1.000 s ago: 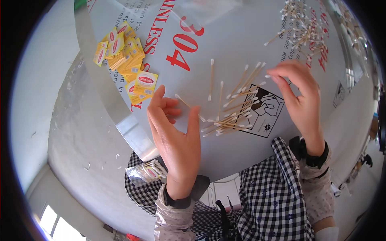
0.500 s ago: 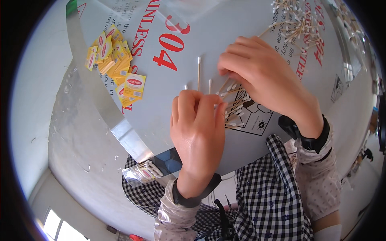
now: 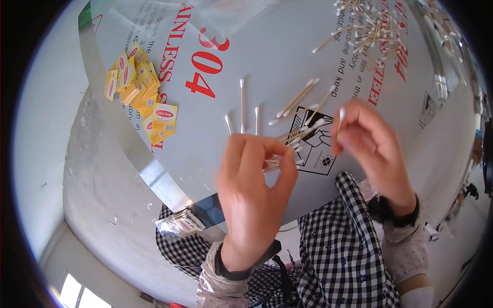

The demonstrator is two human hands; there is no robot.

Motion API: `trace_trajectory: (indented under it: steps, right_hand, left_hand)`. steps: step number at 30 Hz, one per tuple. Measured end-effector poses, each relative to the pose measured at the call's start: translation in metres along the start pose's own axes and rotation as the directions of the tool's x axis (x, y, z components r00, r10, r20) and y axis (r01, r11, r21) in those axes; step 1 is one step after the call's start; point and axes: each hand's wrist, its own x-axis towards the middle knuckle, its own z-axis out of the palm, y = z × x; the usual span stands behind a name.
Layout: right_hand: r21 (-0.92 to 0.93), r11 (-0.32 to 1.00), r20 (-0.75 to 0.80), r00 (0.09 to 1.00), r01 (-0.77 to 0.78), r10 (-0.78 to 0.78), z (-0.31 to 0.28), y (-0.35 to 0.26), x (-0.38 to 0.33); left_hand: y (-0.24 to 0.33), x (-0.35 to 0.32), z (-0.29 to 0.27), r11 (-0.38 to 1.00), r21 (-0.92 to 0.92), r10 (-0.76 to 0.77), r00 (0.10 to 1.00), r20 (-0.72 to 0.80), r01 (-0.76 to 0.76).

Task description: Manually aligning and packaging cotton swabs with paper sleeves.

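My right hand (image 3: 371,149), lifted at the right of the loose swabs, pinches a cotton swab (image 3: 341,119) upright by its stick. Fingers bent and thumb curled inward, my left hand (image 3: 257,187) hovers low over the sheet; what its fingertips hold, if anything, is hidden. Just beyond it stand out single swabs, among them one long swab (image 3: 243,105) and a shorter-looking swab (image 3: 257,119). Between my hands lies a loose bunch of swabs (image 3: 303,134), pointing various ways. A pair of swabs (image 3: 299,97) rests side by side slightly farther off.
A tangled heap of cotton swabs (image 3: 377,33) lies far right. Yellow printed cards (image 3: 138,84) are piled at the left. By the near edge sits a clear packet of swabs (image 3: 181,224). Grey film-covered metal (image 3: 205,133) forms the worktop, and a checkered cloth (image 3: 334,241) hangs over my lap.
My right hand has drawn back toward me and right, raising a swab. Swabs it had covered now show on the sheet. My left hand stays nearly in place, its thumb shifted slightly.
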Motion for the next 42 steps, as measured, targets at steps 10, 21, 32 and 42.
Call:
trace_trajectory:
  steps: [10, 21, 32, 42]
  right_hand:
    - [0.114, 0.976, -0.044, 0.981, -0.185, 0.191, -0.019, 0.026, -0.068]
    - [-0.273, 0.824, -0.405, 0.836, -0.496, 0.369, -0.13, 0.053, -0.157]
    - [-0.724, 0.463, 0.281, 0.831, 0.512, -0.48, -0.012, 0.017, -0.004]
    - [-0.811, 0.174, 0.48, 0.806, 0.558, -0.347, 0.039, 0.012, 0.043]
  left_hand:
    - [0.024, -0.045, 0.06, 0.967, -0.249, 0.094, 0.979, 0.182, -0.046]
    - [0.033, -0.052, 0.055, 0.922, -0.322, 0.314, 0.902, 0.297, -0.215]
    - [-0.032, -0.007, -0.029, 0.978, 0.207, 0.011, 0.998, -0.062, 0.002]
    - [-0.038, -0.025, -0.012, 0.96, 0.269, 0.127, 0.977, -0.171, -0.078]
